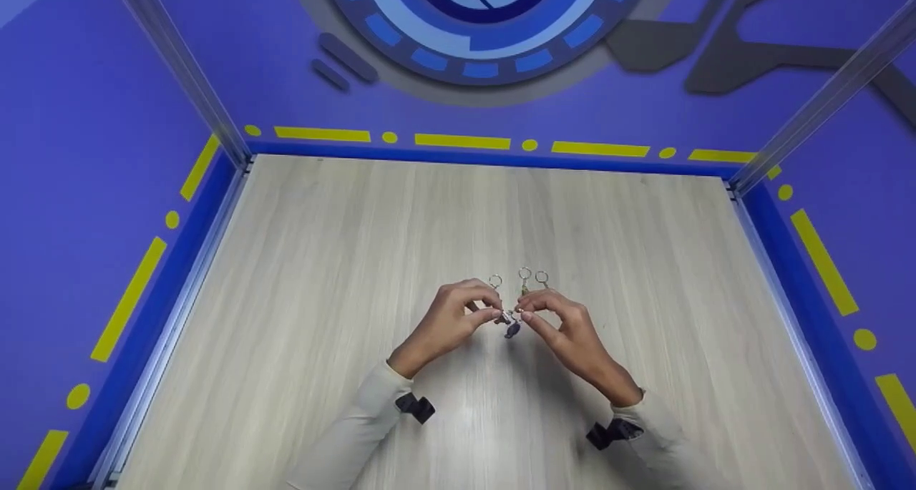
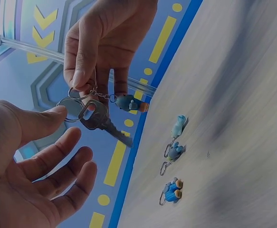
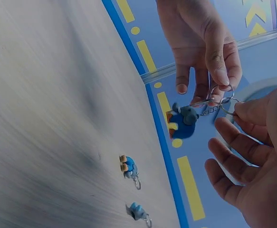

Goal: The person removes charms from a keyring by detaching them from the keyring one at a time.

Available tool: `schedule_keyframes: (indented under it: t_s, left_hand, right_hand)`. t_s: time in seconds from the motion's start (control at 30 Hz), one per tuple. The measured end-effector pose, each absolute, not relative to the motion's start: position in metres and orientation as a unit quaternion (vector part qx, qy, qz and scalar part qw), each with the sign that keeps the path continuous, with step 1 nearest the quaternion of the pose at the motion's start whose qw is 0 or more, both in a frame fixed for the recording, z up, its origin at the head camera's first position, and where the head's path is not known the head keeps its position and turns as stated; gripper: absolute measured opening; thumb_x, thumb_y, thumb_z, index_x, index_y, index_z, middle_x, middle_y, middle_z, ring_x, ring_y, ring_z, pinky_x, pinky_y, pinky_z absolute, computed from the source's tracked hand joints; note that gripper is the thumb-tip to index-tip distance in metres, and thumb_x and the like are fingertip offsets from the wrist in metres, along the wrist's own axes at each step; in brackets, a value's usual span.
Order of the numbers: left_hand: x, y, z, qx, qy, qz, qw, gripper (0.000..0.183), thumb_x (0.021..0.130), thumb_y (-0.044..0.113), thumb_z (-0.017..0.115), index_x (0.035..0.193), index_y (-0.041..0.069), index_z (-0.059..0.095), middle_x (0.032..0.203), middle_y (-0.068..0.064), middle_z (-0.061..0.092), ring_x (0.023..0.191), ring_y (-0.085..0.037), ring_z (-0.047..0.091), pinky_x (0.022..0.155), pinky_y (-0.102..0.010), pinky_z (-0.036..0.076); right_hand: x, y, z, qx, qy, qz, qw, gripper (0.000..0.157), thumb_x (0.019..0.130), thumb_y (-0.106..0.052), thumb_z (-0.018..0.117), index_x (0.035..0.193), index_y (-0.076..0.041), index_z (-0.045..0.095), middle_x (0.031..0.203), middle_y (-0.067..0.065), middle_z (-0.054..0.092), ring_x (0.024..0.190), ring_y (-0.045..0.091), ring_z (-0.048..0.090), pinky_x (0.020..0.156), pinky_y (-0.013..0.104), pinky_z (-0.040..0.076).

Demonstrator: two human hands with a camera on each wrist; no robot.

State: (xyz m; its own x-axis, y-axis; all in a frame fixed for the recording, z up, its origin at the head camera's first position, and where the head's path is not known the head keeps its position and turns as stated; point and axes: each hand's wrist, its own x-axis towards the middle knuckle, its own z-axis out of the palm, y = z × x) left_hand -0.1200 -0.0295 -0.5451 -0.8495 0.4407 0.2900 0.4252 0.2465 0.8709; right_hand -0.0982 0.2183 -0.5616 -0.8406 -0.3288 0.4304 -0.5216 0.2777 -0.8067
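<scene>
My left hand pinches a metal key ring between thumb and fingertip, its other fingers loosely bent. A silver key hangs beside this ring, its blade pointing down and away. Facing it, my right hand pinches the split ring of a keychain between thumb and forefinger. A short chain links that ring to a small blue-grey elephant charm, which dangles between the hands. Both rings overlap at the fingertips; whether they are linked I cannot tell.
Several similar figure keychains lie on the wooden table just beyond the hands, including a pale blue one and a blue one with tan feet. Blue-purple panels wall the table at the back and sides.
</scene>
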Motion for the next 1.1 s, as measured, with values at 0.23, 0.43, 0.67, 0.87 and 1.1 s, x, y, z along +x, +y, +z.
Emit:
schedule_keyframes:
  t_s: [0.23,0.43,0.67,0.87,1.1]
  left_hand:
    - [-0.1210,-0.0289,-0.5451,0.264,0.799,0.539,0.023,0.006,0.100,0.004,0.080,0.098,0.009,0.080,0.104,0.001,0.079,0.097,-0.012,0.072,0.084,-0.039,0.062]
    - [-0.1215,-0.0287,-0.5444,0.262,0.808,0.527,0.038,0.010,0.101,0.003,0.078,0.097,0.013,0.079,0.103,-0.002,0.079,0.096,-0.012,0.072,0.082,-0.029,0.058]
    - [-0.1208,-0.0296,-0.5417,0.265,0.812,0.518,0.051,0.003,0.102,0.008,0.079,0.101,0.008,0.081,0.104,0.002,0.078,0.095,-0.012,0.072,0.082,-0.029,0.058]
    - [-0.1202,-0.0286,-0.5419,0.278,0.810,0.514,0.048,0.003,0.101,0.008,0.080,0.098,0.007,0.081,0.097,0.002,0.077,0.091,-0.009,0.069,0.080,-0.027,0.056]
    - [-0.1199,-0.0279,-0.5443,0.286,0.815,0.503,0.032,0.006,0.099,0.006,0.083,0.094,0.010,0.081,0.093,0.002,0.076,0.088,-0.008,0.069,0.079,-0.030,0.058]
  right_hand:
    - [-0.0965,0.2156,-0.5619,0.269,-0.796,0.531,0.109,0.014,0.099,0.006,0.077,0.102,-0.007,0.078,0.112,0.003,0.081,0.118,0.039,0.074,0.112,0.023,0.049]
    - [-0.0955,0.2138,-0.5617,0.284,-0.801,0.510,0.135,0.016,0.096,0.010,0.078,0.103,-0.006,0.077,0.110,0.005,0.080,0.113,0.039,0.075,0.110,0.020,0.049]
    - [-0.0954,0.2119,-0.5601,0.315,-0.803,0.479,0.164,0.019,0.093,0.012,0.079,0.103,-0.004,0.077,0.109,0.007,0.080,0.108,0.035,0.075,0.107,0.019,0.050]
    - [-0.0958,0.2104,-0.5610,0.336,-0.798,0.469,0.174,0.024,0.091,0.014,0.081,0.106,-0.005,0.077,0.109,0.009,0.079,0.104,0.033,0.075,0.103,0.020,0.052]
    - [-0.0979,0.2124,-0.5614,0.333,-0.792,0.481,0.172,0.016,0.092,0.009,0.083,0.101,-0.004,0.078,0.104,0.010,0.079,0.101,0.033,0.074,0.102,0.021,0.052]
